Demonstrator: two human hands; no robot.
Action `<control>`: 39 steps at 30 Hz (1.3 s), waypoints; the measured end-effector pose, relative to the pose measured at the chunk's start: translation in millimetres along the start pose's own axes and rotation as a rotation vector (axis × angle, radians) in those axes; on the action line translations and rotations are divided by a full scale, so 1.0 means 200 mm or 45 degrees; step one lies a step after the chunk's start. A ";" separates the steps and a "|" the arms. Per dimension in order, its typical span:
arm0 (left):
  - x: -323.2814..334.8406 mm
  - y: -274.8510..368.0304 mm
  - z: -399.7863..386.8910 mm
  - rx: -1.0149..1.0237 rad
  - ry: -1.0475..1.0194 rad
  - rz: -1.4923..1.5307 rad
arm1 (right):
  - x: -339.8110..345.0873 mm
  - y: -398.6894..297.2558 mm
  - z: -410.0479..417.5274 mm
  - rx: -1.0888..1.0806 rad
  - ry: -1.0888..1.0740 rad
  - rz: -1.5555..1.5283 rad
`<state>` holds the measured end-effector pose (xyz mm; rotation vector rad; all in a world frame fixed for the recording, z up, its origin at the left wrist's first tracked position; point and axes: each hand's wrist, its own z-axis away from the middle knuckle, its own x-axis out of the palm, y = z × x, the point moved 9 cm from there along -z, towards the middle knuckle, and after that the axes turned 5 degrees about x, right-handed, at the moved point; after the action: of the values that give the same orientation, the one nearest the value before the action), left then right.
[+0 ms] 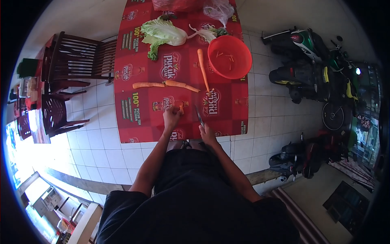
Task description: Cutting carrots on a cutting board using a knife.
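My left hand (172,117) is at the near part of the table, its fingers on a small orange carrot piece (182,109). In my right hand (208,134) is the handle of a knife (199,114), whose blade points away from me over the tablecloth. Beyond the hands, two carrots (149,85) (182,85) lie nearly end to end. Another long carrot (202,68) lies lengthwise beside a red plastic bowl (230,57), which holds several thin carrot strips (230,58).
A napa cabbage (166,33) and loose leaves (207,34) lie on the far part of the red printed tablecloth (143,116). Plastic bags (218,10) rest at the far edge. Wooden chairs (82,58) stand left; motorcycles (304,73) are parked right.
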<state>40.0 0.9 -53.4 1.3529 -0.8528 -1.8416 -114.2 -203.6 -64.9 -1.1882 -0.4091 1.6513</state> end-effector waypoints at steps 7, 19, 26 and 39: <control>0.01 -0.02 -0.05 -0.128 -0.081 0.010 | 0.19 -0.21 0.00 -0.021 -0.106 -0.038; -0.02 0.10 -0.03 -0.090 0.002 -0.009 | 0.31 -0.21 0.01 0.056 -0.054 0.093; -0.01 0.05 -0.05 -0.026 0.064 -0.060 | 0.30 -0.28 0.03 -0.030 0.050 0.133; 0.00 0.07 -0.06 -0.028 0.079 -0.160 | 0.34 -0.26 0.04 0.024 0.022 0.151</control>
<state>52.7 -8.3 -44.3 1.4708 -0.7282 -1.8878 -94.3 -120.8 -57.3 -1.2320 -0.3167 1.7411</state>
